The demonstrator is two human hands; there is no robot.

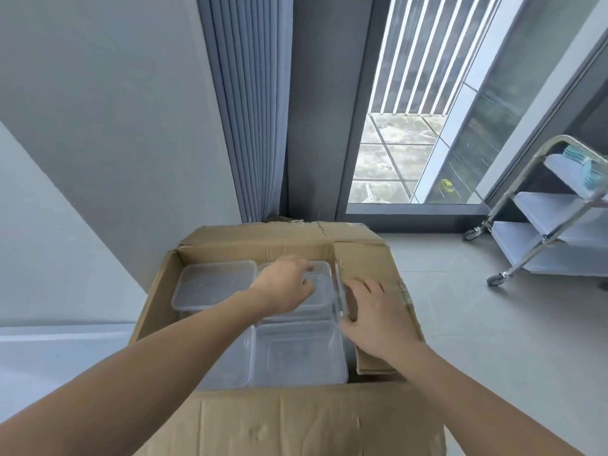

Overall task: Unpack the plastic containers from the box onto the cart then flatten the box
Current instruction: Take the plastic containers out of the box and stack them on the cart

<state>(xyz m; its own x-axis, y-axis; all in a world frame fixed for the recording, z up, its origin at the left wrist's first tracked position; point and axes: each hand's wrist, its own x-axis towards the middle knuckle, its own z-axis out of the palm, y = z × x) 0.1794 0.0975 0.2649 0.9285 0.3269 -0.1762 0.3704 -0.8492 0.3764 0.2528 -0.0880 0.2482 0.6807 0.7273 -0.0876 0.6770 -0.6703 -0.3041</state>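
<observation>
An open cardboard box (283, 419) stands on the floor in front of me with its flaps folded out. Several clear plastic containers lie inside: a lidded one (210, 284) at the far left, one (320, 291) at the far right, a deeper one (296, 353) near me. My left hand (284, 284) reaches over the far right container, its fingers curled on the container's far rim. My right hand (375, 314) lies at that container's right side with fingers spread along the edge, against the right flap (371, 258). The steel cart (539, 205) stands at the right.
The cart has three white shelves and castors; folded blue cloths (589, 169) lie on its top shelf. A grey curtain (253, 126) and a glass door (411, 126) are behind the box. Grey tiled floor (477, 324) stretches between box and cart.
</observation>
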